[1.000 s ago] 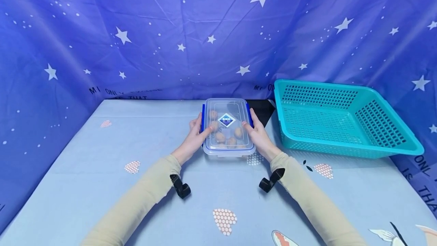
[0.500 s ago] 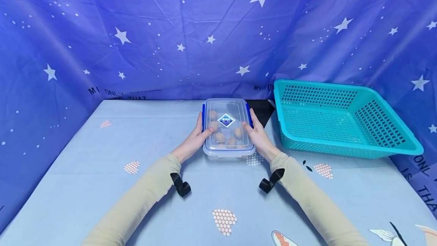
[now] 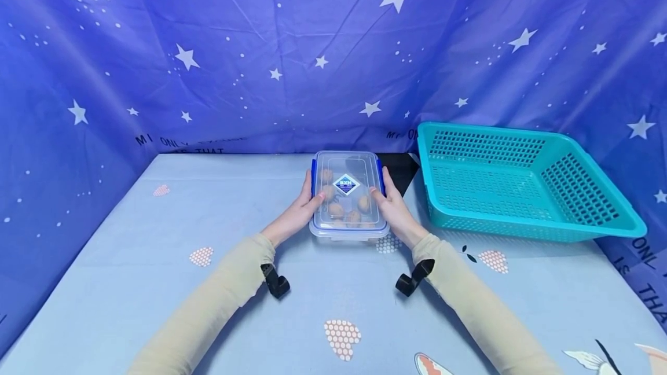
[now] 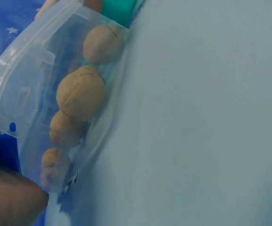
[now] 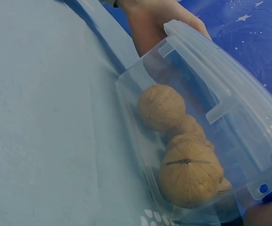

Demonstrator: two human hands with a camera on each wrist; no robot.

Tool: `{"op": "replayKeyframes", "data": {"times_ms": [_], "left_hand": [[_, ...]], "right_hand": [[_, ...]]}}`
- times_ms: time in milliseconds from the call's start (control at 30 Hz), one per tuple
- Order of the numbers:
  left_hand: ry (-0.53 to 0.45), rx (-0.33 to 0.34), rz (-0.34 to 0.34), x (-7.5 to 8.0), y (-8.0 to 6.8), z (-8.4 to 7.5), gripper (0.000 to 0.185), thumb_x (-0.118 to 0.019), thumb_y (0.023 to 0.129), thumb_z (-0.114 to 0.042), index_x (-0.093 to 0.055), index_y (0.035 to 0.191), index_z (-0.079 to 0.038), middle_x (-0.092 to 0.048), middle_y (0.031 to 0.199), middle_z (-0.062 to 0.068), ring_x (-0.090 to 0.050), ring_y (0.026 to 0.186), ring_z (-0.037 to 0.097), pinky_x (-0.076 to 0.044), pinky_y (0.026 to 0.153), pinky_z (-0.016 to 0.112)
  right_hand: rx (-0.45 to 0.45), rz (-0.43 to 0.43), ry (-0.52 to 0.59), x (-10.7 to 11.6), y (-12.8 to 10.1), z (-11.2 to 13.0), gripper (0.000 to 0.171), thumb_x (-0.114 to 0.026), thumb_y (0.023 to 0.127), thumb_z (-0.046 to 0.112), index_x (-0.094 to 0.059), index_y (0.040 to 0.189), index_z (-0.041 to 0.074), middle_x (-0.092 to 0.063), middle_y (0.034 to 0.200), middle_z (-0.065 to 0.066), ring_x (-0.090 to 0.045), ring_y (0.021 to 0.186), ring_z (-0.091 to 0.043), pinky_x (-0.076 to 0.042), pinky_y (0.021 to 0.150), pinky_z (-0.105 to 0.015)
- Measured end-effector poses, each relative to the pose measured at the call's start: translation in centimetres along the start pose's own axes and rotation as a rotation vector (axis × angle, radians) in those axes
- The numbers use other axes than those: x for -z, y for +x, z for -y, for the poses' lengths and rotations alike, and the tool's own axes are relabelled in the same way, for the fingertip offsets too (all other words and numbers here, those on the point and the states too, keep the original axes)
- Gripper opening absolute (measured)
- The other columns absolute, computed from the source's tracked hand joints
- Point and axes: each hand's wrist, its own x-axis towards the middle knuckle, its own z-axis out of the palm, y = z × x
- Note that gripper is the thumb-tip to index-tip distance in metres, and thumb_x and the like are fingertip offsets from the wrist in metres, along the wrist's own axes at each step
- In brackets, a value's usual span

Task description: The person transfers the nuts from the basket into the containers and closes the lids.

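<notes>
Between both hands is a clear plastic food container (image 3: 349, 219) with blue side clips and a diamond label on its lid, which is on. Several walnuts (image 5: 190, 172) lie inside, seen through the wall in both wrist views. On the container's left side, my left hand (image 3: 298, 213) grips it with the thumb over the lid edge. From the right side my right hand (image 3: 396, 210) holds it the same way, thumb on top. The fingers under and behind the sides are mostly hidden. In the left wrist view part of the left hand (image 4: 13, 200) shows beside the blue clip.
A turquoise perforated basket (image 3: 521, 221) stands at the right of the table, its inside bare. A pale blue patterned cloth (image 3: 234, 305) covers the table. Behind hangs a blue curtain (image 3: 234, 45) with white stars. A black patch (image 3: 398, 169) shows behind the container.
Both hands keep hold of the container. It has barely moved; only a very slight shift shows at its left clip.
</notes>
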Motion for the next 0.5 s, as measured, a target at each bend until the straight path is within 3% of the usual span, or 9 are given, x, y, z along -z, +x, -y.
{"op": "replayKeyframes", "data": {"times_ms": [100,267,500], "left_hand": [[0.051,-0.032,-0.014,0.0,-0.3,-0.5,0.071,-0.033,0.106,-0.024,0.019,0.150,-0.003,0.016,0.158,0.015,0.008,0.144,0.029,0.001,0.117,0.043],[0.211,-0.044,-0.063,0.0,-0.7,-0.9,0.070,-0.036,0.106,-0.025,0.011,0.151,0.001,0.009,0.158,0.019,0.003,0.145,0.029,-0.002,0.117,0.041],[0.387,-0.120,-0.087,0.5,-1.0,-1.0,0.071,-0.038,0.105,-0.029,0.004,0.152,0.003,0.007,0.159,0.020,0.004,0.145,0.029,-0.003,0.117,0.042]], "right_hand": [[-0.004,0.001,-0.048,0.3,0.4,-0.5,0.069,-0.039,0.104,0.011,0.008,0.153,0.004,0.007,0.160,-0.015,0.003,0.145,-0.027,-0.004,0.117,-0.042],[-0.014,-0.003,-0.240,1.1,0.7,-0.3,0.070,-0.045,0.102,0.016,-0.001,0.154,0.001,-0.003,0.159,-0.022,-0.007,0.144,-0.036,-0.011,0.116,-0.049],[0.177,0.025,-0.577,2.0,0.8,0.6,0.069,-0.053,0.096,0.015,-0.017,0.151,-0.005,-0.013,0.156,-0.026,-0.017,0.142,-0.040,-0.020,0.113,-0.054]]}}
